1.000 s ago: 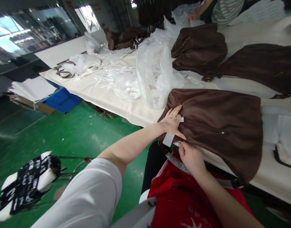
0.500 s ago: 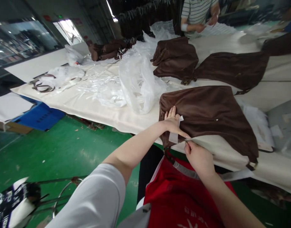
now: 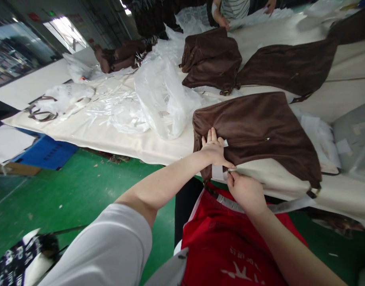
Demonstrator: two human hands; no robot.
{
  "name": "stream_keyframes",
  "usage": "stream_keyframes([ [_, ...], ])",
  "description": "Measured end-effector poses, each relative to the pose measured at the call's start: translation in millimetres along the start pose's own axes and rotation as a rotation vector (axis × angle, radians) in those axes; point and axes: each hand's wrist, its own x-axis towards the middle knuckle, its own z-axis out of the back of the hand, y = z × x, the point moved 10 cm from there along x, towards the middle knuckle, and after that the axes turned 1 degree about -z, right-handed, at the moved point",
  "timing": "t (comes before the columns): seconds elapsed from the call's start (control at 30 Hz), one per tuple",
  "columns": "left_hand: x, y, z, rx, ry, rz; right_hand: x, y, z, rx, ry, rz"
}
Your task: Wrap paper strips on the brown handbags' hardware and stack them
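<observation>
A dark brown leather handbag (image 3: pixel 257 123) lies flat at the table's near edge, its strap side toward me. My left hand (image 3: pixel 214 151) rests on the bag's left part with fingers spread, pressing it down. Under that hand a white strip (image 3: pixel 217 172) pokes out at both sides. My right hand (image 3: pixel 245 190) is closed in a pinch at the bag's near edge, close to my left thumb. What it pinches is too small to make out. The bag's strap, partly wrapped in white (image 3: pixel 292 205), hangs over the table edge in front of my red apron (image 3: pixel 230 246).
More brown bags (image 3: pixel 286 67) lie beyond. Clear plastic wrapping (image 3: pixel 161 99) is heaped to the left, with coiled straps (image 3: pixel 43 113) farther off. A grey plastic bag (image 3: pixel 355 139) sits at the right. Across the table a person in a striped shirt (image 3: pixel 234 8) stands. A blue box (image 3: pixel 48 149) is on the floor.
The view has tilted down slightly, so the table and bags appear higher. Both hands keep nearly the same place on the bag. The person opposite has moved their hands apart.
</observation>
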Motion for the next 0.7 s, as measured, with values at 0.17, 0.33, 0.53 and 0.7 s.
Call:
stream_keyframes([
  [0.17,-2,-1,2.9,0.011,-0.012,0.043,-2,9,4,0.020,0.035,0.042],
  [0.33,4,-4,1.2,0.018,0.008,0.038,-7,18,7,0.015,0.031,0.085],
  [0.53,9,-4,1.2,0.032,0.013,0.025,-15,36,-11,0.082,-0.059,0.207],
  [0.7,-21,-1,16.7,0.004,-0.083,-0.135,-14,16,-27,0.294,-0.071,0.087],
])
